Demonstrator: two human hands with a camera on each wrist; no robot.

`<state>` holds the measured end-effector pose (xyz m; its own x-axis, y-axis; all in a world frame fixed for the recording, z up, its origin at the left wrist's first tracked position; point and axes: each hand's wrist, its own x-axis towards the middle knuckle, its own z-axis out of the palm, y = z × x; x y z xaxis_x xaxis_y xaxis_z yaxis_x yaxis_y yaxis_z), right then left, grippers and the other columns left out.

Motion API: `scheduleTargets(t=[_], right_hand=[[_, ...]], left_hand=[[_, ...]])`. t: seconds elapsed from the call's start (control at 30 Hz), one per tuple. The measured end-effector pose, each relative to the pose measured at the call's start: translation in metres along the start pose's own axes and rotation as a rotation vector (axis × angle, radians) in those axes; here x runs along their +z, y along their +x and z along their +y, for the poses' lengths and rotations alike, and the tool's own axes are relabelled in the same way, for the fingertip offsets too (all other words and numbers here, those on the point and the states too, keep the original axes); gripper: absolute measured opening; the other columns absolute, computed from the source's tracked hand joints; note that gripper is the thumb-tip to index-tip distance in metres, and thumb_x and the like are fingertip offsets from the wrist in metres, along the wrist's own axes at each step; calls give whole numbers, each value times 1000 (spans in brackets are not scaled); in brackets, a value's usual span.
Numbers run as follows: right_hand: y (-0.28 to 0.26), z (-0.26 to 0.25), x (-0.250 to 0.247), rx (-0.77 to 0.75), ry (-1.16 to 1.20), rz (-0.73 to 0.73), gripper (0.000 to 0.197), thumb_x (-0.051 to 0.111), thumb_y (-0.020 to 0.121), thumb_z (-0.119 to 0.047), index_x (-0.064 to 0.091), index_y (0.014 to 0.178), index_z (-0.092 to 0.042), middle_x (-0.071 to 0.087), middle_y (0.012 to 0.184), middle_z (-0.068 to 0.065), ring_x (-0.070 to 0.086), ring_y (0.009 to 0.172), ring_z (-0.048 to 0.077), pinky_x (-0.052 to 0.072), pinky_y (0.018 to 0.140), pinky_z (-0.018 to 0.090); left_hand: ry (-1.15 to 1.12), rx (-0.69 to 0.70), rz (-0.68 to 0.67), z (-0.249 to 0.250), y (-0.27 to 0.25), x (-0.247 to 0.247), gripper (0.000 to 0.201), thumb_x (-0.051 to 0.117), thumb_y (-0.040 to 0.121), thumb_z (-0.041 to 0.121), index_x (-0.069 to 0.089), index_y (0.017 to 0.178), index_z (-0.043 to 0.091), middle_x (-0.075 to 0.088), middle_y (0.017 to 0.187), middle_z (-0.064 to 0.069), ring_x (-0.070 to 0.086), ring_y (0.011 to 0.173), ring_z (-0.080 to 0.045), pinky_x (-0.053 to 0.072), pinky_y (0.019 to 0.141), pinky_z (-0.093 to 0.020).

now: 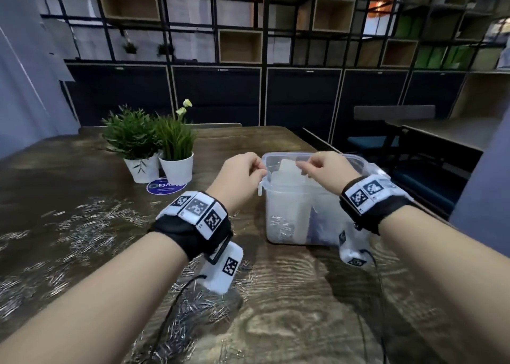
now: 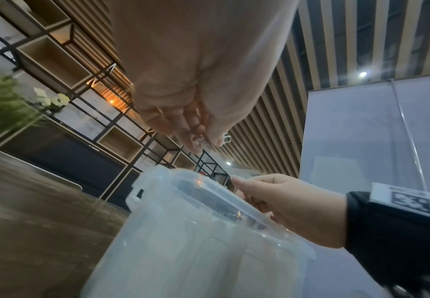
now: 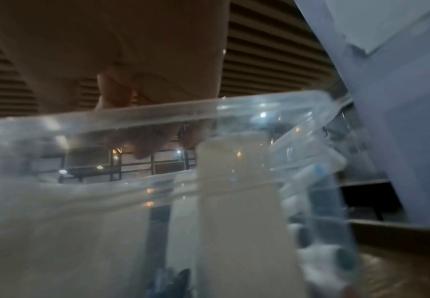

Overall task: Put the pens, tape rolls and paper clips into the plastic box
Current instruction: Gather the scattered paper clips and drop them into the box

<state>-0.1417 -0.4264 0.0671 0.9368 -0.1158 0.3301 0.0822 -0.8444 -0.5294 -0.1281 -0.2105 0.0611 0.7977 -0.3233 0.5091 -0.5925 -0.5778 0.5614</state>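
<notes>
The left hand (image 1: 242,170) pinches silver wire paper clips (image 2: 203,141) directly above the left rim of the clear plastic box (image 1: 289,209) near the worktop's right edge; the right hand (image 1: 323,167) has curled fingers over the middle, contents hidden.

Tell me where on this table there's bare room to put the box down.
Bare wood lies in front of the plastic box, between the forearms, running toward the near right edge of the table. More lies behind the potted plants. The left side and near centre are crowded with scattered paper clips.
</notes>
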Motion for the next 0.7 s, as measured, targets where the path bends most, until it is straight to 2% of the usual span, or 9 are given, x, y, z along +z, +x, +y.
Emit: scheduleTargets(t=[0.07, 0.1, 0.17, 0.23, 0.33, 0.43, 0.5, 0.57, 0.7], right_hand=[[-9, 12, -5, 50, -192, -125, 54, 46, 88, -67, 60, 72, -17, 63, 72, -1, 59, 69, 18, 45, 67, 34], [-13, 16, -6, 66, -261, -205, 60, 40, 86, -74, 59, 72, -19, 64, 75, -3, 59, 72, 16, 46, 71, 34], [-18, 19, -6, 64, -290, -309, 64, 34, 80, -83, 61, 73, -25, 68, 80, -9, 62, 76, 11, 49, 79, 33], [-18, 20, -4, 35, -282, -339, 67, 34, 75, -87, 61, 72, -26, 70, 79, -9, 64, 76, 10, 50, 80, 32], [-17, 19, -4, 20, -287, -352, 66, 36, 76, -85, 61, 74, -24, 70, 81, -9, 65, 78, 9, 50, 80, 31], [-16, 18, -5, 23, -278, -371, 66, 37, 77, -85, 62, 77, -23, 70, 83, -7, 66, 80, 11, 49, 77, 30], [-14, 19, -4, 25, -240, -368, 70, 39, 73, -87, 64, 75, -21, 72, 82, -4, 68, 80, 14, 49, 74, 30], [-15, 21, -4, 28, -214, -369, 74, 41, 69, -89, 66, 72, -20, 73, 79, -1, 69, 78, 16, 49, 72, 30], [-14, 17, -4, 53, -214, -384, 76, 43, 70, -87, 68, 75, -16, 74, 84, 1, 68, 81, 18, 46, 70, 29]], left_hand=[[-7, -9, 8, 8, 12, 16, 8, 60, 89, 22, 62, 82, 22, 61, 82, 10, 55, 81, -9, 43, 77, -27], [34, -34, -6, 9, 17, 24, 9, 60, 89, 27, 62, 81, 27, 62, 84, 13, 55, 90, -10, 40, 83, -32], [195, -90, -54, 7, 25, 37, 12, 56, 91, 37, 67, 86, 34, 66, 97, 16, 52, 107, -11, 33, 88, -35], [251, -146, -115, -1, 30, 46, 21, 48, 95, 38, 69, 98, 38, 65, 112, 15, 48, 117, -15, 34, 94, -41], [199, -141, -138, -11, 28, 48, 33, 36, 97, 36, 65, 113, 35, 59, 124, 4, 43, 123, -23, 38, 98, -47], [117, -88, -93, -19, 18, 38, 48, 25, 87, 43, 60, 118, 33, 56, 125, 0, 45, 123, -24, 39, 100, -49], [72, -148, -80, -33, 8, 28, 46, 29, 85, 44, 57, 119, 30, 56, 123, -3, 49, 118, -23, 42, 98, -47], [95, -255, -133, -50, -10, 18, 45, 37, 85, 46, 55, 121, 25, 56, 122, -7, 53, 113, -25, 44, 98, -46], [327, -476, -390, -77, -58, 4, 58, 65, 80, 52, 49, 127, 22, 51, 129, -8, 52, 116, -26, 44, 100, -40]])
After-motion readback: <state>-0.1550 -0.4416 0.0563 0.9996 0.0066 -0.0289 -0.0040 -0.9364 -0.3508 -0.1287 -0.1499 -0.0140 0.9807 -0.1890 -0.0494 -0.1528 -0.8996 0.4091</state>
